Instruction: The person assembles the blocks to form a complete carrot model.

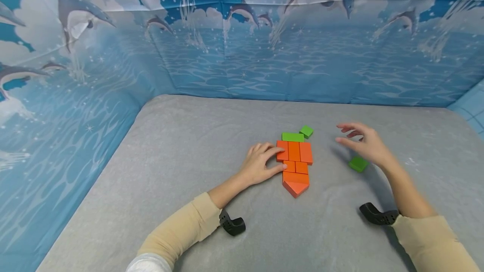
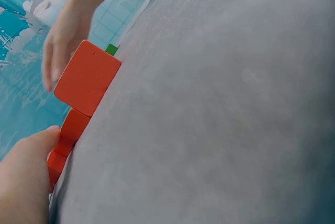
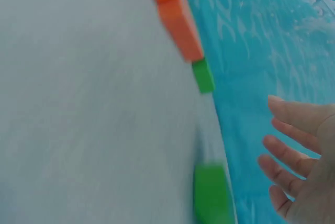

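Observation:
Several orange blocks point(image 1: 294, 151) lie flat against one another, with a triangular-looking orange block point(image 1: 296, 188) at the near end. My left hand point(image 1: 259, 164) rests at their left side, index fingertip and thumb touching the orange pieces, fingers spread. In the left wrist view, the thumb lies against orange blocks point(image 2: 74, 124). A green rectangular block point(image 1: 293, 137) adjoins the far end, and a small green block point(image 1: 306, 131) sits at its right corner. My right hand point(image 1: 368, 144) hovers right of the blocks, fingers loosely bent and holding nothing, near a separate green block point(image 1: 358, 163).
Grey cloth point(image 1: 204, 137) covers the surface under the blocks. A blue dolphin-print curtain point(image 1: 242, 62) rises behind and along the left side. Black wrist devices point(image 1: 232, 224) are worn on both arms.

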A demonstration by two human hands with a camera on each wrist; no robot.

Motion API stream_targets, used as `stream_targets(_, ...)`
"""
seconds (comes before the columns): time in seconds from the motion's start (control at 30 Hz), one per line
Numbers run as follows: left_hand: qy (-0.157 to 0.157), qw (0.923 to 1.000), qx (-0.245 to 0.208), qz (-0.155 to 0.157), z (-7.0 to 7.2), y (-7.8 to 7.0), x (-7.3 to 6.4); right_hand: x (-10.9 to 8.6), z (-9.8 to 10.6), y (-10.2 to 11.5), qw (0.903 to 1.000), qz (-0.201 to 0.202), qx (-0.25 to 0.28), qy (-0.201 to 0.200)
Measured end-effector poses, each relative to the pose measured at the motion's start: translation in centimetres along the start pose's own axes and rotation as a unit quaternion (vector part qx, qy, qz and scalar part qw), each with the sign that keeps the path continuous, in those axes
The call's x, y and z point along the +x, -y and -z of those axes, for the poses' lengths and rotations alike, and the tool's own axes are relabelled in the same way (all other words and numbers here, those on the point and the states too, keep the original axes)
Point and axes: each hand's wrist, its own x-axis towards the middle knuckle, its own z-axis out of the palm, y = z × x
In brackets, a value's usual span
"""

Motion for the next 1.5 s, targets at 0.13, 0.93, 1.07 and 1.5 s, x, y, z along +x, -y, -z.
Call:
stream_targets(0.13, 0.002, 1.0, 0.001, 0.0, 0.0, 0.0, 0.0, -2.2, 0.9, -1.4, 0.9995, 0.01, -0.028, 0.013)
stream_targets(0.93, 0.006, 1.0, 0.005, 0.004, 0.1, -0.1, 0.1, -6.9, 0.4, -4.0, 0.9955, -0.032, -0.084, -0.03)
stream_targets(1.07, 0.006, 1.0, 0.0, 0.005, 0.1, 0.0, 0.1, -6.9, 0.2, -4.1, 0.9945, -0.033, -0.089, -0.042)
stream_targets(1.5, 0.007, 1.0, -0.001, 0.005, 0.1, -0.1, 0.0, -4.6, 1.1, -2.1, 0.9971, 0.003, -0.076, 0.001)
